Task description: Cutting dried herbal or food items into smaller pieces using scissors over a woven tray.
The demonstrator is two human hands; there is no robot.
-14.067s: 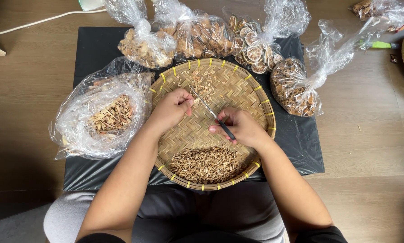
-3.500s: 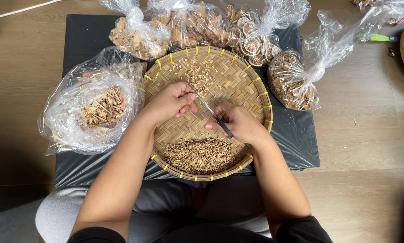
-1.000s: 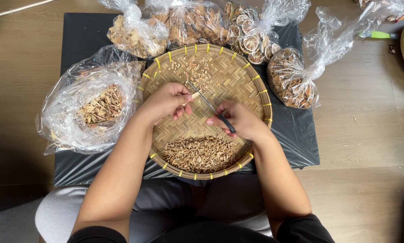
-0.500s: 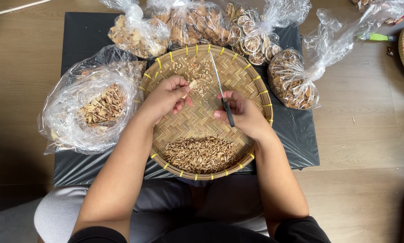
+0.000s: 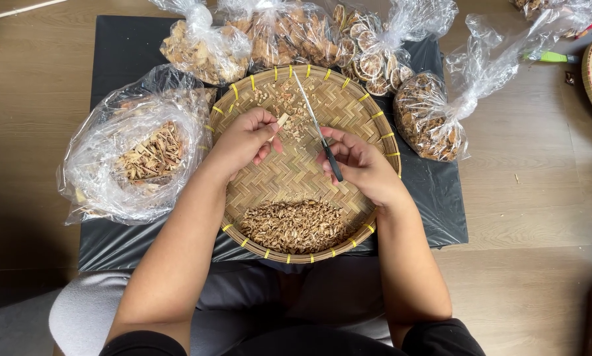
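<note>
On a black mat [image 5: 124,46], scissors [image 5: 317,125] lift from the tray [image 5: 375,118].
Right hand [image 5: 358,165] grips them; left hand [image 5: 243,135] pinches a stub [image 5: 281,121]; cut heap [image 5: 296,225] sizeable, bag [image 5: 137,148] part-full.

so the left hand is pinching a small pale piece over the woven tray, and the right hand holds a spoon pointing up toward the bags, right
Not quite. In the head view the right hand holds scissors, not a spoon, blades pointing up toward the bags. The rest stands: the left hand pinches a small pale piece over the woven tray.
</note>
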